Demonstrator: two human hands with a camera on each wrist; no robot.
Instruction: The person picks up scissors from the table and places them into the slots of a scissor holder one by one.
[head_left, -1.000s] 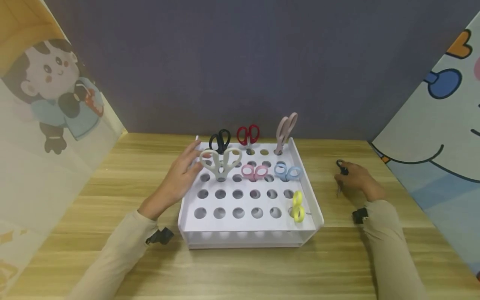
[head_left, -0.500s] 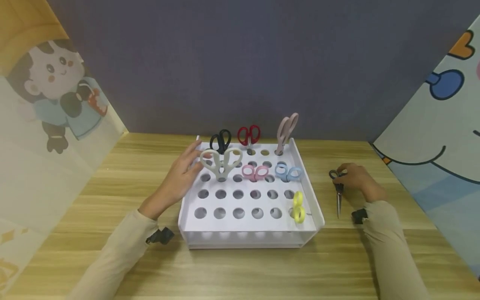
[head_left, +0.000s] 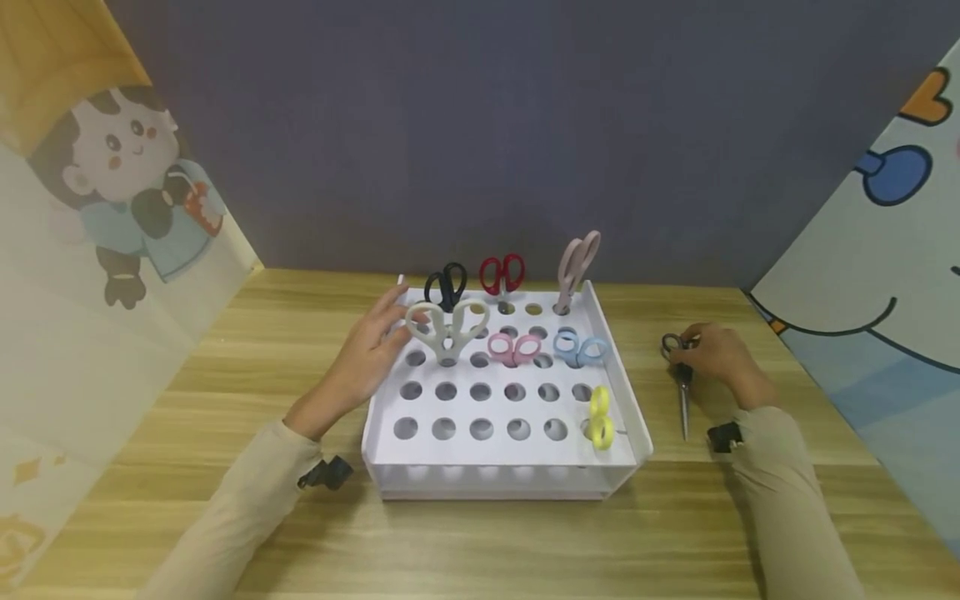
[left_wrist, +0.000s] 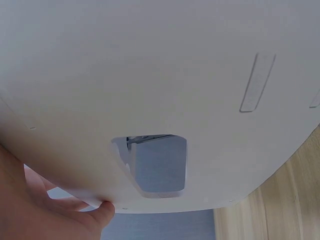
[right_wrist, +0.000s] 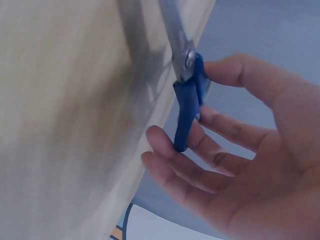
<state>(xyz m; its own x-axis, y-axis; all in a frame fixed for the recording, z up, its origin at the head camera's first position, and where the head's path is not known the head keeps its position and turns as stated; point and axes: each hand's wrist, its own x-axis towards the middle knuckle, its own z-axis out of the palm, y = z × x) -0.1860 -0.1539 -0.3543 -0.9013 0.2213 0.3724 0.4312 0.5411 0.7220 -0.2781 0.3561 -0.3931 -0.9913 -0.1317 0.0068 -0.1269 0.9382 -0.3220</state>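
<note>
Scissors (right_wrist: 187, 100) with dark blue handles and metal blades are pinched by my right hand (head_left: 716, 358) at the right of the table. In the right wrist view the thumb lies on one side of the handles, the fingers on the other, and the blades point away from the palm. My left hand (head_left: 367, 354) rests over the left side panel of a white rack (head_left: 480, 450) full of round holes. In the left wrist view that panel (left_wrist: 215, 100) fills most of the picture, with left fingertips (left_wrist: 104, 212) at its edge.
In the rack stand black scissors (head_left: 446, 287), red scissors (head_left: 502, 275), pale pink scissors (head_left: 577, 262), grey-white scissors (head_left: 447, 333), pink scissors (head_left: 513, 348), light blue scissors (head_left: 580, 347) and yellow scissors (head_left: 600, 419). A dark wall (head_left: 480, 133) rises behind the wooden table (head_left: 480, 550).
The scissors at my right hand have swung so that the blades show at full length, pointing toward the near edge. My left hand stays on the rack. The head view has shifted slightly.
</note>
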